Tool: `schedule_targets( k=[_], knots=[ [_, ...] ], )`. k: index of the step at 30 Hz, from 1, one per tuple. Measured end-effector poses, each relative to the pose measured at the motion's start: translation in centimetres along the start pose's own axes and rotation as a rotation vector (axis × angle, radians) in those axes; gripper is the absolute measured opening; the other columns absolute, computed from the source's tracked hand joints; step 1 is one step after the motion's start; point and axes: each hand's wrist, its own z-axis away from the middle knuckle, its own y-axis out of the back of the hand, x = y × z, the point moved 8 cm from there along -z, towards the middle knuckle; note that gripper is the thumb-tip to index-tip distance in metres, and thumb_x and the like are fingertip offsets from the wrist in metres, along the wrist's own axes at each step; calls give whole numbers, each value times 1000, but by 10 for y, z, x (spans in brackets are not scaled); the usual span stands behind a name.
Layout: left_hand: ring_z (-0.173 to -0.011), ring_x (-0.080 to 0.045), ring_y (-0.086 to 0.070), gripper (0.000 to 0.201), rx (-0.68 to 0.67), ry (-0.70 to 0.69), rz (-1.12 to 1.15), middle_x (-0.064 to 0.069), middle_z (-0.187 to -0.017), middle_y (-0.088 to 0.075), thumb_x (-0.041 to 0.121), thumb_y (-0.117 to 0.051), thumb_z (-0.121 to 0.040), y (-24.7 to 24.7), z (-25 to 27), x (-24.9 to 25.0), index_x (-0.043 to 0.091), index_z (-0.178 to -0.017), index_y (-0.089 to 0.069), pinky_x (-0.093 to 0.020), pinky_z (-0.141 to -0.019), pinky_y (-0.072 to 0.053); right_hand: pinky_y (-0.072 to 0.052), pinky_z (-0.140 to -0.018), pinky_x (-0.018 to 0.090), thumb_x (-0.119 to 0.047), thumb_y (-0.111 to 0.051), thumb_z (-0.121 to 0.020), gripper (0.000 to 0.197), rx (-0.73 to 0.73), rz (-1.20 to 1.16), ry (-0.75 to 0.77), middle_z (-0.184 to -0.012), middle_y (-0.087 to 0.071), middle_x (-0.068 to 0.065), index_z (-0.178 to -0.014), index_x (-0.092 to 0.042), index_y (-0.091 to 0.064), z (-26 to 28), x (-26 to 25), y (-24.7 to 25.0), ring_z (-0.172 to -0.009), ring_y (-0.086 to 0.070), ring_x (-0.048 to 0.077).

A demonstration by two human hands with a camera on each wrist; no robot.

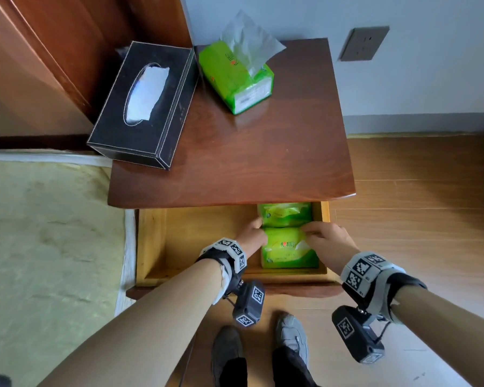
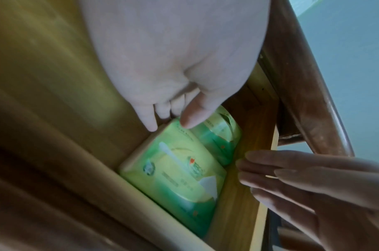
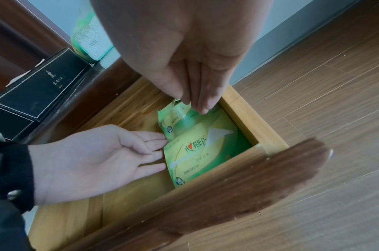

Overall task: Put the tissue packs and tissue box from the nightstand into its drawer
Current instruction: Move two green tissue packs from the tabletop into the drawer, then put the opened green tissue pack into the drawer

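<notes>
The drawer [image 1: 154, 241] of the nightstand [image 1: 263, 152] is pulled out. Two green tissue packs lie at its right end, one at the back [image 1: 284, 215] and one at the front [image 1: 288, 250]. My left hand [image 1: 259, 231] touches their left edge with straight fingers [image 3: 154, 152]. My right hand [image 1: 310, 233] rests its straight fingers [image 3: 202, 103] on the back pack [image 3: 173, 118], near the seam with the front pack [image 3: 201, 152]. On top stand a black tissue box [image 1: 140, 104] at the left and an opened green pack [image 1: 235, 76] behind.
A bed with a pale cover [image 1: 45, 247] lies left of the nightstand, with a wooden headboard [image 1: 53, 51] behind. Wood flooring [image 1: 417, 205] spreads to the right. My shoes [image 1: 263, 353] stand just before the drawer front [image 3: 227, 195]. The drawer's left part [image 1: 201, 233] holds nothing.
</notes>
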Motion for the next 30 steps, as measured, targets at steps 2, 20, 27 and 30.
schedule_targets(
  k=[2, 20, 27, 30],
  knots=[
    [-151, -24, -20, 81, 12, 20, 3, -8, -163, -20, -14, -46, -83, -4, -3, 2, 9, -157, -20, -36, -120, -24, -48, -90, 33, -17, -44, -93, 40, 11, -8, 4, -127, -64, 8, -126, -24, -64, -3, 4, 3, -107, -59, 27],
    [-97, -16, -68, 28, 385, -232, -68, -1, -105, -74, 12, -52, -87, 97, 130, 130, 14, -108, -72, -32, -83, -54, -52, -95, 36, -14, -49, -89, 33, 114, -150, 88, -109, -72, -5, -113, -26, -68, 29, -88, 129, -103, -65, 19],
    [-110, -25, -63, 43, 453, -223, 42, -10, -118, -67, 20, -53, -86, 172, 125, 213, 12, -127, -60, -47, -99, -49, -48, -93, 30, -12, -49, -89, 37, 195, -170, 151, -114, -70, -3, -122, -21, -63, -19, -169, 197, -105, -62, 18],
    [-121, -28, -57, 69, 489, -173, 66, -10, -129, -61, 34, -52, -70, 198, 97, 227, 12, -136, -52, -49, -103, -47, -45, -93, 29, -12, -49, -90, 40, 226, -193, 179, -118, -67, -2, -128, -19, -59, -49, -199, 213, -107, -60, 17]
  ],
)
